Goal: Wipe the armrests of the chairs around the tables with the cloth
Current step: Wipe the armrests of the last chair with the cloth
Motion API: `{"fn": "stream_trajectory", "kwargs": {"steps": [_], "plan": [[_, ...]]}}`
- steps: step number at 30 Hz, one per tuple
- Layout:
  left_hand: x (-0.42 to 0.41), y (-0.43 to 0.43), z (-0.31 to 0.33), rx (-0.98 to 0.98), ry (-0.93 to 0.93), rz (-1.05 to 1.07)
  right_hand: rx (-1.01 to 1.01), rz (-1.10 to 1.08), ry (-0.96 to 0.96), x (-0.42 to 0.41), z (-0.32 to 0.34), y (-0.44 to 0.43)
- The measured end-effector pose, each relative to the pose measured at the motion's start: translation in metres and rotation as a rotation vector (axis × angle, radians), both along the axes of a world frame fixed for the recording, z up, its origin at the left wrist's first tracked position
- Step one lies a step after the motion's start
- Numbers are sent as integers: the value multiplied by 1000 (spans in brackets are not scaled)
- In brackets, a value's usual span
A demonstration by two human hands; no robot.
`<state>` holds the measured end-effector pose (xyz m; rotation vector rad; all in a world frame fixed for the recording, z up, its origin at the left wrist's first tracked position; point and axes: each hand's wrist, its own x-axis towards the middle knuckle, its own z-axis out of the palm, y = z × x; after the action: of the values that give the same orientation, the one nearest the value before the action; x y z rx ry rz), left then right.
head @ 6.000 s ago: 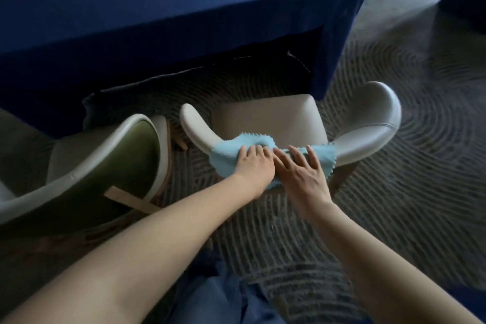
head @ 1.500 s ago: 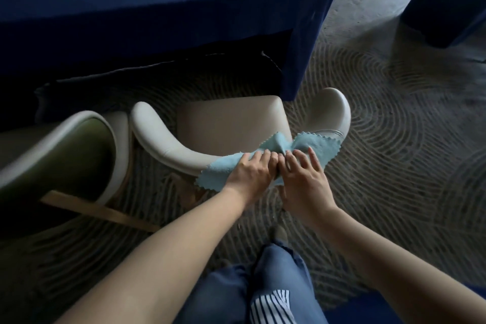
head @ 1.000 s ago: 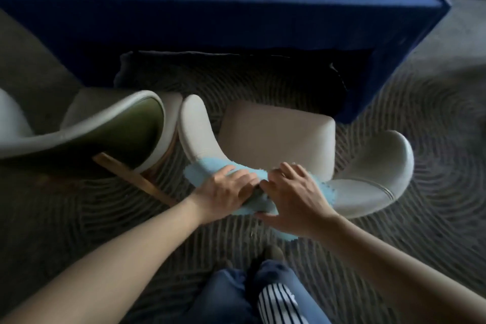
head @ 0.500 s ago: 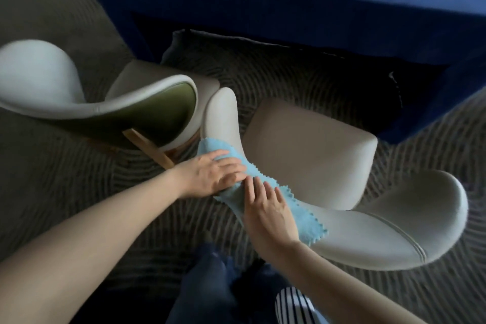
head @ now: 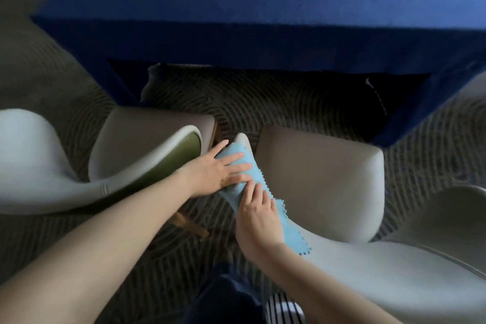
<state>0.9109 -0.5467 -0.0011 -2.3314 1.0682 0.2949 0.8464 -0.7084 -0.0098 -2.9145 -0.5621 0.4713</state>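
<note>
Since half a second ago both hands have slid the cloth [head: 290, 231] further out along the near armrest [head: 243, 139], so only its pale tip shows past the fabric.

From my seat, the left hand [head: 218, 169] lies flat with fingers straight and spread, pressing the outer end of the cloth down onto the arm. The right hand [head: 259, 218] sits just behind it, closer to me, with its fingers laid along the cloth and pressing too. I see no pinch or grip from either one.

The cloth is draped lengthwise over the armrest, its scalloped edge hanging toward the seat [head: 318, 181]. Its long axis follows the arm, running from beside the right wrist away from me and a little leftward, toward the bench [head: 263, 21]. The left hand is the nearer one to the unwiped tip, which lies just beyond its fingertips. I judge the next stroke needs only a short push along that same line.

Just left of the left hand stands a neighbouring chair [head: 147, 144], its own arm almost touching this one, so the gap is tight. This chair's other armrest [head: 447, 218] lies well apart on the far side of the right hand. Patterned carpet [head: 263, 102] runs under the bench. I see no container anywhere.
</note>
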Motion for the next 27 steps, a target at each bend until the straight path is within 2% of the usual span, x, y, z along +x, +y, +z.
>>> {"fn": "stream_trajectory", "kwargs": {"steps": [2,5,8,12,14,16,20,27], "plan": [[8,6,9,38,101,124,3,-68,13,12,-2,17],[19,11,14,-156,190,365,-41,-134,-12,31,-11,40],[27,16,1,-489,401,691,-37,-207,23,50,-9,57],[33,4,-5,-1092,732,1217,-18,-176,7,66,-16,64],[38,-3,-3,-1289,780,1340,-36,-202,-20,72,-18,67],[42,-6,-4,-1406,781,1392,-35,-228,-7,77,-19,70],[54,-2,-7,-1549,801,1495,-50,-274,38,91,-23,78],[80,1,-19,-1555,938,1628,-61,-355,127,123,-34,94]]}}
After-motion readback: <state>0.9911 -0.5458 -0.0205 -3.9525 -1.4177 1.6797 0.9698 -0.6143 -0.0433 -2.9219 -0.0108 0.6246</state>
